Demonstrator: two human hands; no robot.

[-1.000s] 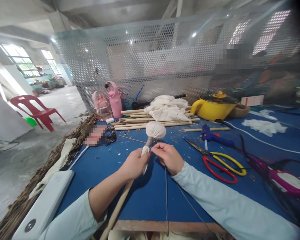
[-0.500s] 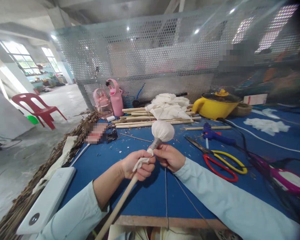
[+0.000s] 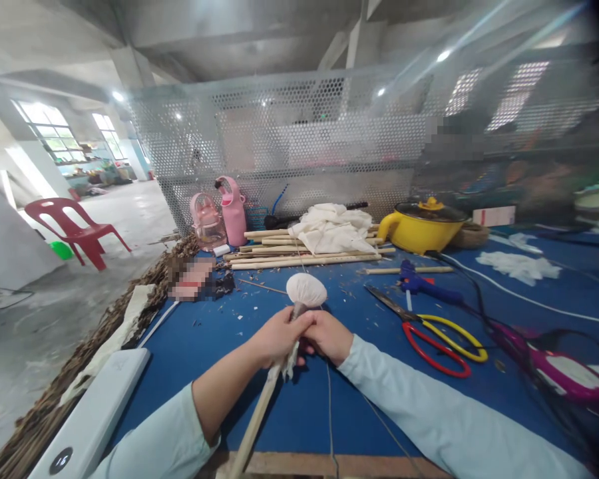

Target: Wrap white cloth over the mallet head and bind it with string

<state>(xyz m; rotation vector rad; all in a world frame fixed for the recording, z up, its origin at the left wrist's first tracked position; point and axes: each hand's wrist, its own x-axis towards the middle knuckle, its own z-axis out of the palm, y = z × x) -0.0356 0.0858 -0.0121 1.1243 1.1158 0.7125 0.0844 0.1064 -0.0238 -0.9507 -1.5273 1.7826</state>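
Note:
A wooden stick [image 3: 260,412] with a round head covered in white cloth [image 3: 307,290] slants up from the table's front edge. Grey cord is wound about the neck under the head, and loose cloth ends [image 3: 290,362] hang below it. My left hand [image 3: 272,337] is closed round the stick just beneath the head. Pressed up against it, my right hand [image 3: 331,337] is closed at the neck; its fingertips are partly hidden. Strands of grey cord [image 3: 331,412] run down from beneath my right hand over the table's front edge.
Scissors [image 3: 432,336] with red and yellow handles and a blue glue gun [image 3: 429,286] lie to the right. Behind are several sticks [image 3: 299,261], white cloth [image 3: 332,227], a yellow pot [image 3: 424,229] and pink bottles [image 3: 233,216]. A white power bank [image 3: 100,412] lies left.
The cloth-covered head sits lower and slightly left in view. My hands have come together at the neck, with the left gripping higher up. The camera view has tilted up.

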